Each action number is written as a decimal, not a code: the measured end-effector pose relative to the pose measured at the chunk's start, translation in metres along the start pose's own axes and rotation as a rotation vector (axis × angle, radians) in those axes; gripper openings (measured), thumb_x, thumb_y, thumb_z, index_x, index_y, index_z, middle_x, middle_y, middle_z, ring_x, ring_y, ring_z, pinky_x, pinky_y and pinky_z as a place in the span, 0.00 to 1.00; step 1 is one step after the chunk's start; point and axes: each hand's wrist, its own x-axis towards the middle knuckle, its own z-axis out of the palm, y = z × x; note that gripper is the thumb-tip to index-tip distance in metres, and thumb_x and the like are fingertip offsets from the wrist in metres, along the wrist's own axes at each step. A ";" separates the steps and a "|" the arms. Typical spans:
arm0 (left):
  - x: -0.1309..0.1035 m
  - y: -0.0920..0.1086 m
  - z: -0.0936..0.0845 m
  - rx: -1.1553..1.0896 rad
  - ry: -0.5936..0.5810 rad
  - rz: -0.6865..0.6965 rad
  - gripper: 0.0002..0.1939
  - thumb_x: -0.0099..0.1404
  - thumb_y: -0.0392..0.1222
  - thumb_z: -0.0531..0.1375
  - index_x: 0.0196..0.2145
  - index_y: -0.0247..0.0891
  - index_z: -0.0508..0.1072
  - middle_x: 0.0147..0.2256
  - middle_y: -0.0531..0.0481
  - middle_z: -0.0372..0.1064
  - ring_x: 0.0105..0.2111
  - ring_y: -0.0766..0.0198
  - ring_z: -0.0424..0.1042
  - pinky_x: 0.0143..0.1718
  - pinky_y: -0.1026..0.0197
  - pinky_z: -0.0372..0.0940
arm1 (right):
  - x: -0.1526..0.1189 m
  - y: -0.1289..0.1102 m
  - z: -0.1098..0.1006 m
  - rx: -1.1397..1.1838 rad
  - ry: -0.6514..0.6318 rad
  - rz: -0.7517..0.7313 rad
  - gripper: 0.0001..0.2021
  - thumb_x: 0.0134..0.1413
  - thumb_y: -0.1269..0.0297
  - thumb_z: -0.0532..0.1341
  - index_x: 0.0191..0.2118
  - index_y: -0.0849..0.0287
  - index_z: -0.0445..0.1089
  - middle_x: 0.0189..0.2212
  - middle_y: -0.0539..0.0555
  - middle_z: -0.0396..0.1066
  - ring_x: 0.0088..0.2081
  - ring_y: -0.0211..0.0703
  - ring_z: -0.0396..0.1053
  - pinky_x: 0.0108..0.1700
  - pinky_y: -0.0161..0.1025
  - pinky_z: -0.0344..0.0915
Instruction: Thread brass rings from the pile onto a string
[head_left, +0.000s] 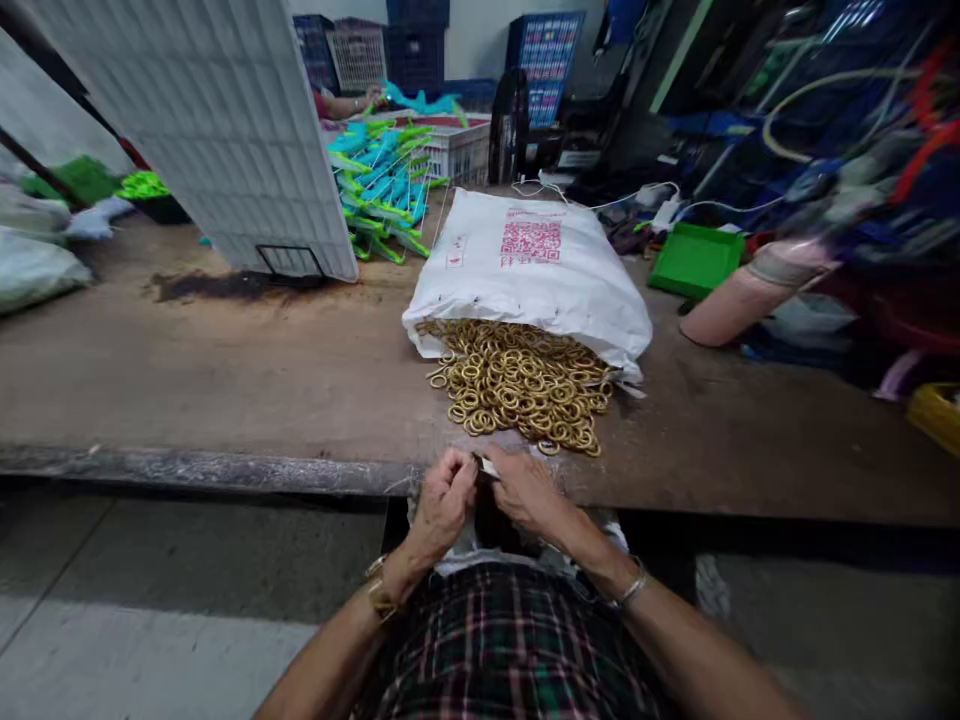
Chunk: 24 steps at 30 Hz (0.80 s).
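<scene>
My left hand (445, 492) is closed in a pinch at the front edge of the table; what sits between its fingertips is too small to make out. Close beside it, my right hand (526, 488) is closed around a small tool with a pale, flat part (486, 467), its kind unclear. The tool's tip meets the fingers of my left hand. Just beyond both hands lies a heap of gold-coloured rings (517, 385), spilling from the mouth of a white woven sack (525, 250) printed with a red code. Below my hands, an opened bag partly shows over my lap.
A white slatted panel (202, 130) stands at the left. Turquoise and lime-green plastic pieces (382, 180) are piled behind it, near another person's hand (367, 100). To the right are a green tray (696, 258) and a pink bottle (754, 290). The wooden table (187, 390) ends just before me.
</scene>
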 end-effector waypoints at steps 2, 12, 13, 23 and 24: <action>-0.004 0.002 0.000 -0.016 -0.009 0.002 0.15 0.61 0.52 0.53 0.26 0.36 0.60 0.17 0.59 0.52 0.17 0.74 0.51 0.19 0.70 0.48 | 0.000 0.000 -0.001 0.004 -0.004 0.003 0.15 0.47 0.72 0.49 0.42 0.62 0.64 0.29 0.57 0.71 0.29 0.42 0.65 0.29 0.36 0.49; -0.010 0.021 0.003 -0.462 -0.104 -0.237 0.17 0.58 0.52 0.56 0.28 0.33 0.66 0.18 0.55 0.58 0.14 0.76 0.50 0.13 0.70 0.42 | 0.017 0.003 0.001 -0.011 0.332 0.182 0.11 0.53 0.69 0.50 0.43 0.58 0.61 0.28 0.53 0.71 0.27 0.40 0.67 0.28 0.34 0.47; -0.008 0.021 0.003 -0.504 -0.083 -0.256 0.16 0.57 0.51 0.57 0.28 0.33 0.65 0.21 0.53 0.61 0.14 0.76 0.52 0.13 0.71 0.43 | 0.020 0.002 0.001 -0.028 0.330 0.192 0.11 0.53 0.68 0.51 0.43 0.58 0.61 0.27 0.53 0.71 0.27 0.40 0.67 0.28 0.35 0.47; -0.001 0.019 -0.007 -0.818 -0.066 -0.407 0.10 0.52 0.43 0.61 0.28 0.34 0.66 0.26 0.51 0.65 0.22 0.71 0.65 0.15 0.72 0.51 | 0.028 0.011 0.002 0.051 0.362 0.154 0.08 0.51 0.70 0.51 0.34 0.58 0.65 0.25 0.52 0.69 0.26 0.38 0.63 0.28 0.34 0.46; 0.001 0.018 -0.007 -0.827 -0.048 -0.408 0.11 0.52 0.43 0.62 0.25 0.33 0.65 0.26 0.50 0.65 0.23 0.70 0.66 0.16 0.72 0.52 | 0.027 0.013 0.002 0.112 0.378 0.138 0.07 0.52 0.69 0.50 0.33 0.58 0.65 0.24 0.51 0.68 0.25 0.37 0.62 0.28 0.34 0.47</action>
